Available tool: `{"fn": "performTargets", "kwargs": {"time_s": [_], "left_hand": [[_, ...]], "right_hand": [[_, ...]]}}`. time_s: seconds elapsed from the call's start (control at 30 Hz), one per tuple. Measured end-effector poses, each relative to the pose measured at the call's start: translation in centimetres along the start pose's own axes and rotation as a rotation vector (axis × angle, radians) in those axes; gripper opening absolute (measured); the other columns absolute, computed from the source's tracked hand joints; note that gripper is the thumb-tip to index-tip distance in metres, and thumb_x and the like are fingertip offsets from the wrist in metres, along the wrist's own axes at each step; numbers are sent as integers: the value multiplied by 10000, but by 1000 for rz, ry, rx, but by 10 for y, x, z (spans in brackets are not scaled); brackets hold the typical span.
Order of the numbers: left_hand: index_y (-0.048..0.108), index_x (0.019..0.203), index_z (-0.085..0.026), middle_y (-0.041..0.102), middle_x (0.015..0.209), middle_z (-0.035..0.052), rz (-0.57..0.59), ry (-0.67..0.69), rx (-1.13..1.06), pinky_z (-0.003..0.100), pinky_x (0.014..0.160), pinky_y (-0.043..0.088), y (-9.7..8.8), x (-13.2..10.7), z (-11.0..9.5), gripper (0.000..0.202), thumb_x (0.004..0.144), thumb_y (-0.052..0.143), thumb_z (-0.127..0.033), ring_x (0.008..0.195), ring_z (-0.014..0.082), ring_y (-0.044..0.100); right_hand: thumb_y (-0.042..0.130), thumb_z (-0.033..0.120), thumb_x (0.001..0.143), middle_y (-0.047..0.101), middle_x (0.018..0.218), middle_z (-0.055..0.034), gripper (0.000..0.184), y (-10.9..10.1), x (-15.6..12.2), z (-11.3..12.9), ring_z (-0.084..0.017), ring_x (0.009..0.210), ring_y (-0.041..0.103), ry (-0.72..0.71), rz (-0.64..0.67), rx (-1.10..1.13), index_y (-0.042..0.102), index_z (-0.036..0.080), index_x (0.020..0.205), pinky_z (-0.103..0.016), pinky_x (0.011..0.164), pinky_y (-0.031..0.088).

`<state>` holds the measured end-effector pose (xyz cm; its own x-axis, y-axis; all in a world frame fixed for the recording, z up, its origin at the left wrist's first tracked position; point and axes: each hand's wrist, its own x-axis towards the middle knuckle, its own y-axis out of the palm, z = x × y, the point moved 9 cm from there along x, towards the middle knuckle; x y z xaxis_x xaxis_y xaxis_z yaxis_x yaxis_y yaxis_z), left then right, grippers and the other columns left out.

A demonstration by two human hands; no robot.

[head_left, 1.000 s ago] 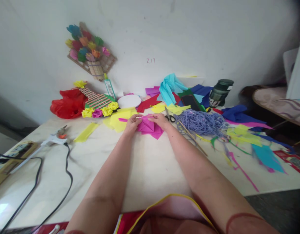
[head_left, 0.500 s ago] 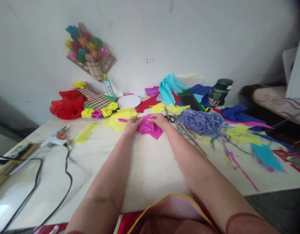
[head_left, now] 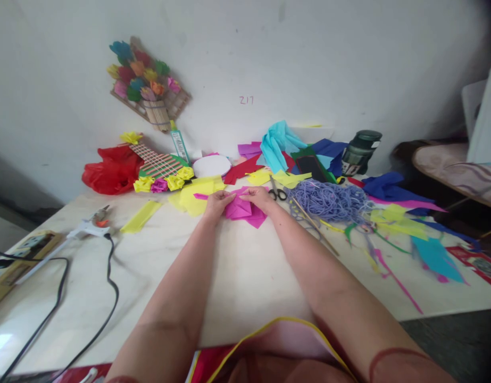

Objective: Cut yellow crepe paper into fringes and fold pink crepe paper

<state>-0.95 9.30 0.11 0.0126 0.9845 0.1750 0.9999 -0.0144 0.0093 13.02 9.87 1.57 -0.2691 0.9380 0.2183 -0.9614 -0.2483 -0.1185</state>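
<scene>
Between my hands is a square of magenta crepe paper [head_left: 240, 209], creased and partly folded, above more magenta paper [head_left: 258, 219] on the table. My left hand [head_left: 218, 205] pinches its left edge between thumb and fingers. The upper right edge is pinched by my right hand [head_left: 259, 198]. A narrow magenta strip [head_left: 200, 196] sticks out left of my left hand. Yellow crepe sheets [head_left: 197, 194] lie just behind that hand. Close to my right hand rest black-handled scissors [head_left: 277, 193].
A bundle of purple string [head_left: 329, 199] and a thin stick [head_left: 316, 227] lie to the right. A glue gun [head_left: 94, 226] on a cord is at the left, near a power strip [head_left: 30, 255]. At the back stand a paper-flower guitar [head_left: 157, 167], a glue tube [head_left: 180, 143] and a dark bottle [head_left: 360, 152].
My hands have drawn slightly closer together over the magenta paper, and its upper fold has shifted. Both hands keep their pinch.
</scene>
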Motion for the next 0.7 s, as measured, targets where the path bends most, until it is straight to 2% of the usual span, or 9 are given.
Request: {"fn": "performTargets", "kwargs": {"time_s": [0.2,0.47,0.7], "left_hand": [[586,668,-135,564,565,-10,13,15,-11,198,456,349,4,-3,-5,317,549,723,-395,476,73,464],[593,660,-139,551,544,-16,7,21,37,197,443,336,3,-4,-8,308,555,718,-401,464,69,444],[588,670,-139,574,574,-8,14,25,-5,195,458,350,3,-2,-5,309,566,713,-402,482,71,464]], "right_hand": [[573,468,663,406,502,59,358,-1,-1,9,-80,509,346,-76,-23,-92,462,164,510,-231,515,272],[597,425,634,469,525,43,292,1,2,5,-99,556,410,-61,-18,-99,519,163,530,-232,556,319],[543,553,671,492,483,35,392,-5,-1,-11,-107,453,443,129,-42,174,535,163,633,-242,463,334]]}}
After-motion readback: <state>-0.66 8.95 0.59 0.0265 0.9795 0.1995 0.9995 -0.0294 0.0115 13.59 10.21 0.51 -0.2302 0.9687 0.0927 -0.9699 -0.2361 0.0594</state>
